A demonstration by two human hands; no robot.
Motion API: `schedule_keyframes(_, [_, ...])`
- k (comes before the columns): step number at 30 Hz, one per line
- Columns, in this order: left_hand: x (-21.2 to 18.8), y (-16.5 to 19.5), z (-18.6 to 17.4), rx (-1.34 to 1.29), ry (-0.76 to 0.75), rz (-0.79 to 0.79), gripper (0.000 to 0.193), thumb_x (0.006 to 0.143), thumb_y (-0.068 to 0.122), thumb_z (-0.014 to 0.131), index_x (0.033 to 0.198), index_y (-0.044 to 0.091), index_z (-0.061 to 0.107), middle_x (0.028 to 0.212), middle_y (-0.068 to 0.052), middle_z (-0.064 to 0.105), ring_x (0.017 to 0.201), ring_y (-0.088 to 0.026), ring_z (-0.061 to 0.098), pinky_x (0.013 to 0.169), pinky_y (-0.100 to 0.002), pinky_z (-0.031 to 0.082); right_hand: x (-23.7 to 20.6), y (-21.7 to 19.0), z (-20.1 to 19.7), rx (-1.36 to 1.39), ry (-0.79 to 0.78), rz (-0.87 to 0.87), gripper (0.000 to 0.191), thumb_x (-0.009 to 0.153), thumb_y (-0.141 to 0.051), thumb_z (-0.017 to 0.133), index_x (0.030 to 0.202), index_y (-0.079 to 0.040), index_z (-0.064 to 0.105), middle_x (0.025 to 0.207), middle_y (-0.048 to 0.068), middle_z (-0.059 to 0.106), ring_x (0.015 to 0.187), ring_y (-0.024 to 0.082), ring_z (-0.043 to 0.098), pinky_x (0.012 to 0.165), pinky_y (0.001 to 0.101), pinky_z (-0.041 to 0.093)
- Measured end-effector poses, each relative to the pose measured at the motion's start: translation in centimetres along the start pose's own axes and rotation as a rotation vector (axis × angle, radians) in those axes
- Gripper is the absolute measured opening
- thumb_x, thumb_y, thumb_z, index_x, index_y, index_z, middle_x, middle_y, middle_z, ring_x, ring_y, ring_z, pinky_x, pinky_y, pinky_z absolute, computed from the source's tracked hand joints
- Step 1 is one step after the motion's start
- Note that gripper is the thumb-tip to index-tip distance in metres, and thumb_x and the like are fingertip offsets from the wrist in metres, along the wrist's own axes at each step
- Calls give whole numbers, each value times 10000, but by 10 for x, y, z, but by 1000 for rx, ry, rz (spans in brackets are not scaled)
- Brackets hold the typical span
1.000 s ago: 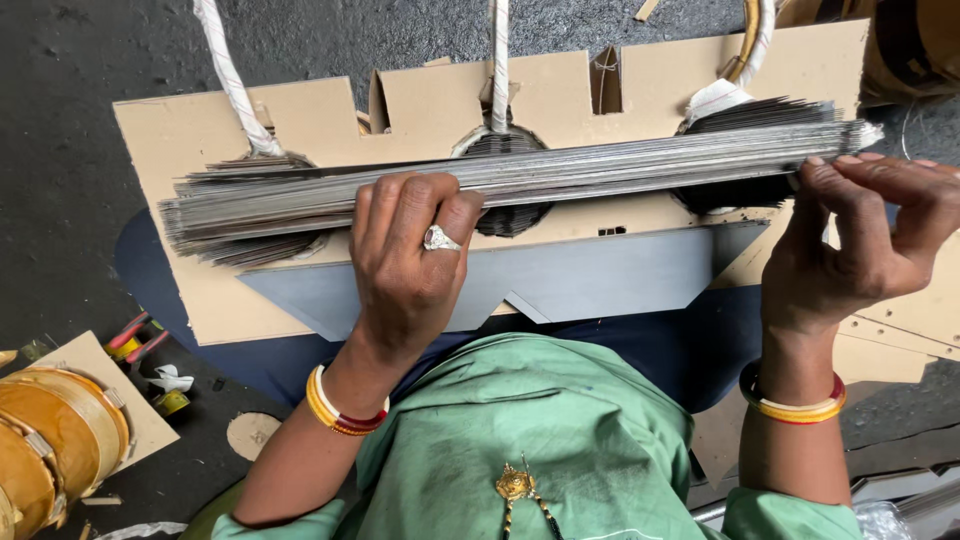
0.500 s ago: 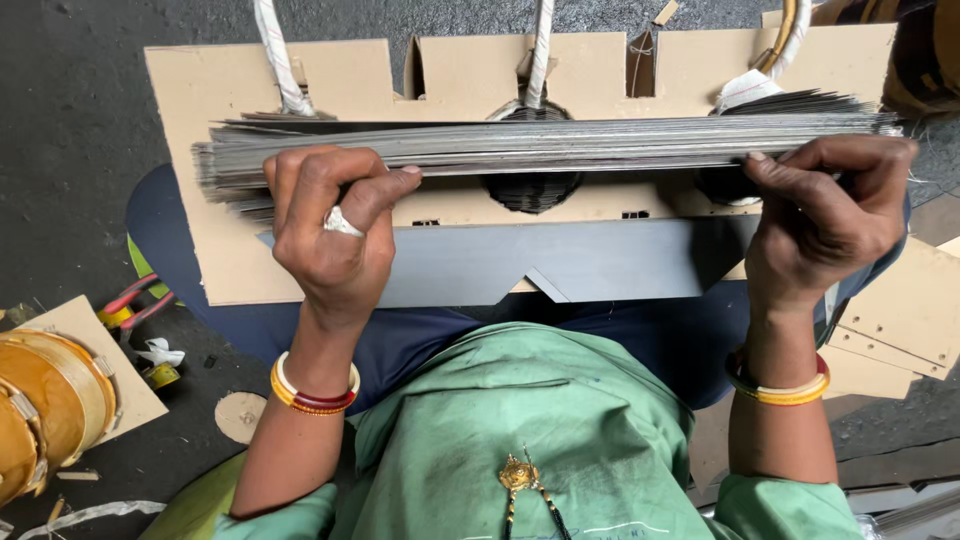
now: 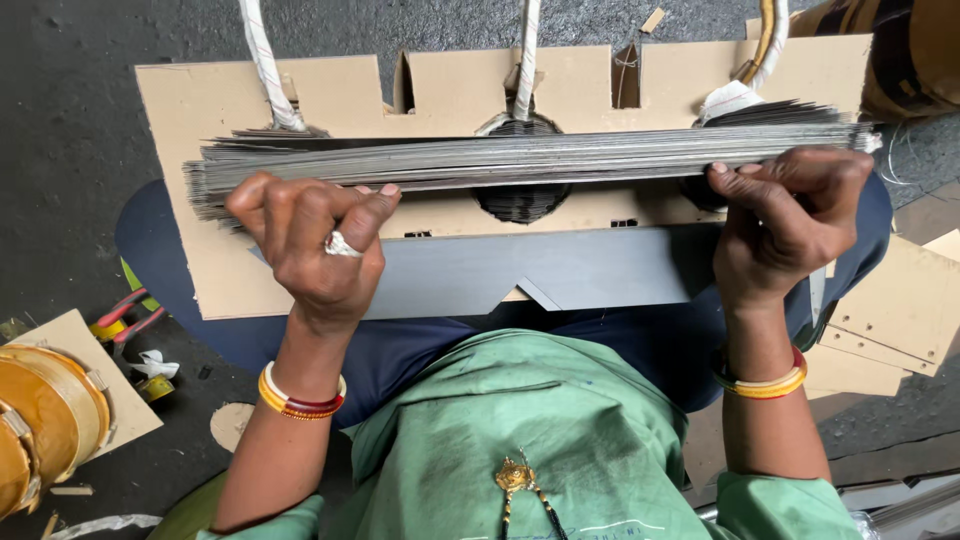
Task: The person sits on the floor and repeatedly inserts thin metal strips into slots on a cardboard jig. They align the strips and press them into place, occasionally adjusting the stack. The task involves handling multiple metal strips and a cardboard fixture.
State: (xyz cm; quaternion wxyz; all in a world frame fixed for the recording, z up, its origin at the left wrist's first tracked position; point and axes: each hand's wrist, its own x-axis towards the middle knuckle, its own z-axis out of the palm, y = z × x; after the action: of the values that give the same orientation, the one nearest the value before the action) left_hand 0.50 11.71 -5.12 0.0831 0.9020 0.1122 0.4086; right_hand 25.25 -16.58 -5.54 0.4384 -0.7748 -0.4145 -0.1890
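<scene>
I am gripping the long stack of thin grey metal strips (image 3: 520,160) at both ends, my left hand (image 3: 310,245) curled shut around its near edge and my right hand (image 3: 785,225) pinching it closed near the far end. I judge the strips are best kept level and squeezed evenly so none are fanning out. The stack is lying across the notched cardboard sheet (image 3: 450,85), above a grey metal plate (image 3: 580,270), with white-wrapped leads (image 3: 262,60) rising behind. Everything is resting on a dark rough floor (image 3: 70,150); a yellow-taped coil (image 3: 45,425) is sitting at my left.

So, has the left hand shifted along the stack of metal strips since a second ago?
Yes. The left hand has slid outward toward the left end of the stack of metal strips, away from the middle white cord.
</scene>
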Motion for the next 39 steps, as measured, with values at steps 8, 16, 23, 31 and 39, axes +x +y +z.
schedule_keyframes(8, [-8,0,-4,266,-64,208,130,1001,104,819,1105,152,759,984,18,689,975,-162,625,990,-418,376,9,-18,-7,-373,-96,-283,101,951,-12,865,988,-73,793,1008,50,662,1085,255,601,997,425,480])
schedule_keyframes(16, [-11,62,-11,-185,-402,-51,701,838,429,835,1370,29,615,1275,-134,561,1209,-307,533,1054,-483,411,-8,-108,0,-40,-659,11,584,849,-259,815,1337,-15,607,1295,197,556,1171,390,539,1019,473,443])
schedule_keyframes(23, [-6,69,-7,-305,-500,-231,628,735,322,870,1219,-6,643,1191,-141,580,1127,-329,555,1040,-486,416,10,-134,14,-197,-800,71,609,778,-268,814,1267,33,611,1218,208,551,1084,401,514,944,494,443])
schedule_keyframes(31, [-5,69,-10,-293,-504,-222,619,746,336,856,1210,-12,641,1185,-152,585,1134,-329,558,1040,-491,411,-3,-136,30,-443,-800,-206,736,714,-361,763,1221,134,563,1203,306,551,1107,441,542,985,463,481])
schedule_keyframes(39, [-22,72,-16,-196,-321,-86,520,826,310,782,1232,40,603,1233,-130,574,1185,-315,557,1053,-526,376,-12,-128,13,-384,-640,-187,644,772,-433,781,1172,41,609,1217,214,566,1118,406,559,991,519,426])
